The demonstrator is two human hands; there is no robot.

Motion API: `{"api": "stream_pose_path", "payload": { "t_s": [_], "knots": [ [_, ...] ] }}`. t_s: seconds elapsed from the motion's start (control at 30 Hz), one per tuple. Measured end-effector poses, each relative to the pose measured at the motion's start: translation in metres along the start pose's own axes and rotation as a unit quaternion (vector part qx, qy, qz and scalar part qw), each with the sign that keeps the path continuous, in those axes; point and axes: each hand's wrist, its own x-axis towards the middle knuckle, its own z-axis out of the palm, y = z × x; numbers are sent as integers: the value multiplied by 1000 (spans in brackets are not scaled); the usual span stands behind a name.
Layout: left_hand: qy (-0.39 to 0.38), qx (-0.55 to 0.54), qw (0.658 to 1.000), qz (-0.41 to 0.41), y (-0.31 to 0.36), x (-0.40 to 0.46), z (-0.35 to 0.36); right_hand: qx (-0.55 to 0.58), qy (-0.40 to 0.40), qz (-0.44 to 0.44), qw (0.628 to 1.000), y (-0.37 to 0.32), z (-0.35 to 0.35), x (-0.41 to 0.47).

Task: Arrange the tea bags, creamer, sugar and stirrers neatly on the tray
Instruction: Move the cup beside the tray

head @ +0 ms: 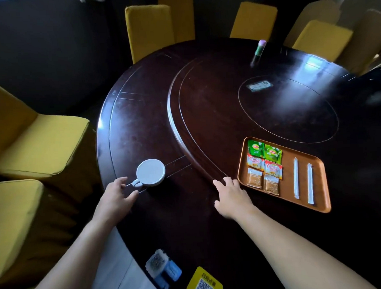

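An orange-brown tray (320,183) lies on the dark round table, right of centre. In its left part sit two green tea bags (264,151), two red-and-white creamer sachets (264,166) below them, and two brown sugar sachets (263,181) nearest me. Two white wrapped stirrers (302,180) lie side by side in its right part. My right hand (231,197) rests flat on the table just left of the tray, fingers spread, holding nothing. My left hand (115,195) is open at the handle of a white lidded cup (150,172); thumb and fingers are close to the handle, not closed on it.
A raised turntable (226,95) covers the table's middle, with a green-and-pink bottle (260,48) at its far side. Yellow-covered chairs (149,29) ring the table. QR-code stickers (203,283) sit at the near edge.
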Motion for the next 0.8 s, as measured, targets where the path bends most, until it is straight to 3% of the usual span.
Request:
{"api": "stream_pose_path", "payload": {
  "t_s": [0.1,0.3,0.6,0.8],
  "knots": [
    [-32,22,999,24,6,11,4,-19,5,8,1000,-4,4,-1],
    [-1,48,999,8,13,24,10,-34,-3,3,999,1,7,-1],
    [28,-25,999,0,26,21,10,-41,-5,-8,999,7,10,-1],
    [32,-63,997,40,78,29,14,-21,-12,-12,1000,14,10,3]
  ]
}}
